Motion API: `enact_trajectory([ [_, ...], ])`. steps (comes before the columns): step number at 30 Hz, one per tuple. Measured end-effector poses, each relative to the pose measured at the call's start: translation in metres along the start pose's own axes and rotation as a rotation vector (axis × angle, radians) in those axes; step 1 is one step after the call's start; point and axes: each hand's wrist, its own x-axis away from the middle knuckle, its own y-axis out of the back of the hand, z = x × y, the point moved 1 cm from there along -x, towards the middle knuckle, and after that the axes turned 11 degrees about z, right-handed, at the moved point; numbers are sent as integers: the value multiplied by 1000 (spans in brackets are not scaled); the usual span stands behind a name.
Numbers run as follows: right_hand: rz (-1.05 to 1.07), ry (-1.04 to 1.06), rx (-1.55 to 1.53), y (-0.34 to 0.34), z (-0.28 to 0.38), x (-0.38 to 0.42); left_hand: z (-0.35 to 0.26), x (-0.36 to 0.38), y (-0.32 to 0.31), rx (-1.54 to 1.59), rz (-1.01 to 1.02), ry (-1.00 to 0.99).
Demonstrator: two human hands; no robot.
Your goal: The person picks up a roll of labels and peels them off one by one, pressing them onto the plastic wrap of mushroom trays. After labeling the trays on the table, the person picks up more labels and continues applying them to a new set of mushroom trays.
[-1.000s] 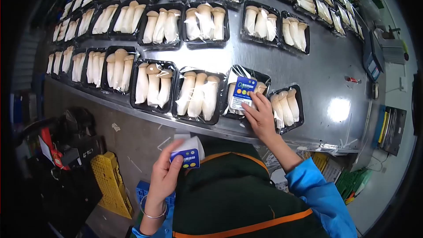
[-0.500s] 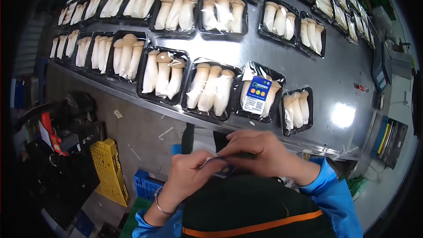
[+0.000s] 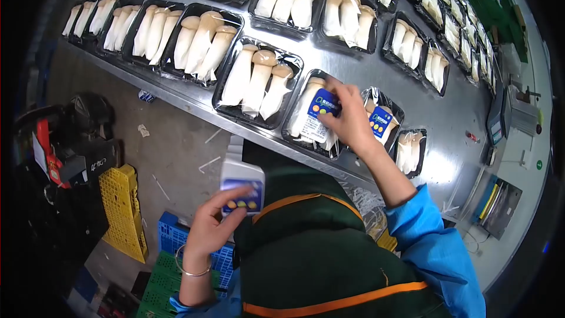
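My right hand presses a blue and white label onto a wrapped black tray of king oyster mushrooms at the near edge of the steel table. My left hand is low, by my green apron, and holds a strip of blue labels on white backing. The tray just to the right carries a blue label too. The unlabelled tray to the left holds three mushrooms.
Several rows of wrapped mushroom trays cover the long table. A small tray sits at the right end of the near row. Yellow, blue and green crates stand on the floor at left. A scale and papers lie at right.
My hands were together at my waist peeling a label. My right hand has reached up and put that label on the tray left of the labelled one; my left hand stayed low with the strip.
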Motion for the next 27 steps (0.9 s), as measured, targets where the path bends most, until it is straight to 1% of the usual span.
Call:
enact_trajectory([
  [1, -206, 74, 122, -1, 7, 9, 6, -2, 5, -51, 61, -113],
  [2, -413, 153, 248, -1, 12, 16, 3, -4, 2, -49, 62, -121],
  [3, -341, 230, 283, -2, 6, 22, -11, -9, -6, 125, -49, -87],
  [4, -342, 229, 287, -1, 3, 24, -22, -14, -13, 298, -158, -47],
  [5, -228, 209, 411, -3, 2, 27, -27, -18, -14, 329, -136, -38],
  [6, -117, 184, 533, -4, 1, 30, -30, -24, -13, 159, -109, -63],
  [7, -238, 221, 396, 7, 23, 36, -41, -29, -12, -26, -89, -117],
  [8, -166, 248, 87, 23, 52, 55, -53, -32, -13, -214, -69, -168],
  [9, 55, 161, -416, 32, 75, 80, -60, -37, -16, -222, -56, -169],
  [10, 235, 343, -482, 42, 89, 97, -66, -42, -21, -276, -30, -240],
  [11, 315, 340, -450, 50, 106, 109, -73, -49, -25, -327, 7, -320],
  [12, 187, 374, -322, 44, 99, 119, -80, -56, -29, -332, 48, -336],
  [14, 100, 449, -302, 65, 83, 128, -89, -69, -42, -504, 279, -345],
  [15, -67, 390, -208, 87, 74, 138, -80, -75, -50, -553, 345, -228],
  [16, -267, 287, -227, 117, 52, 153, -66, -82, -57, -582, 318, -252],
  [17, -523, -26, -508, 152, 43, 169, -57, -79, -56, -482, 298, -45],
  [18, -477, 255, -208, 200, -1, 184, -50, -77, -52, -388, 276, 165],
  [19, -302, 160, -83, 225, -21, 198, -46, -76, -47, -209, 240, 210],
  [20, -7, 29, 75, 234, -45, 201, -45, -75, -46, -27, 188, 257],
  [21, 207, -39, 243, 224, -69, 195, -57, -82, -47, 41, 246, 242],
  [22, 354, -76, 214, 207, -88, 182, -63, -85, -54, 23, 253, 244],
  [23, 389, 25, 290, 185, -120, 171, -70, -89, -63, 129, 264, 158],
  [24, 394, 29, 265, 166, -141, 160, -76, -92, -70, 242, 269, 69],
  [25, 374, 33, 251, 149, -163, 153, -82, -89, -72, 253, 351, 118],
  [26, 347, 32, 194, 137, -173, 146, -81, -87, -78, 252, 337, 121],
  [27, 290, 14, 129, 129, -182, 142, -80, -83, -82, 191, 277, 33],
])
